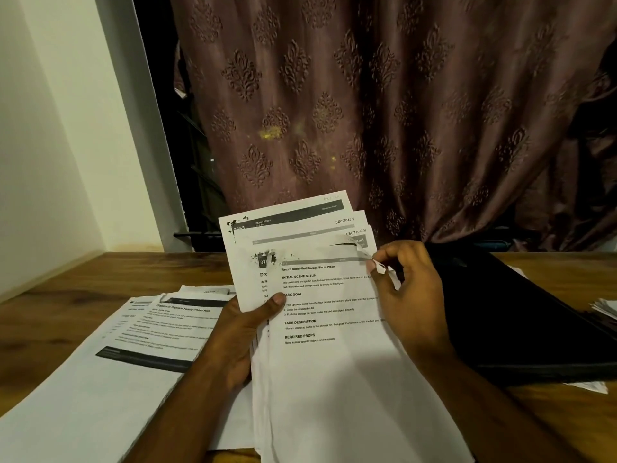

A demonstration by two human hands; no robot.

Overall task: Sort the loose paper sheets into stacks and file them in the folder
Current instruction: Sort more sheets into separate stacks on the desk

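While the left hand holds a fanned bunch of printed sheets above the wooden surface, its grip is closed on them, thumb pressed across the front page near the lower left; the right hand pinches the torn upper right corner of the front sheet between thumb and fingertips; headers on the sheets behind read "SECTION 4" and "SECTION 3"; more printed sheets lie flat on the surface to the left, overlapping; a black folder lies to the right, just beside the right hand; a few more papers show at the far right edge; a patterned curtain hangs behind.
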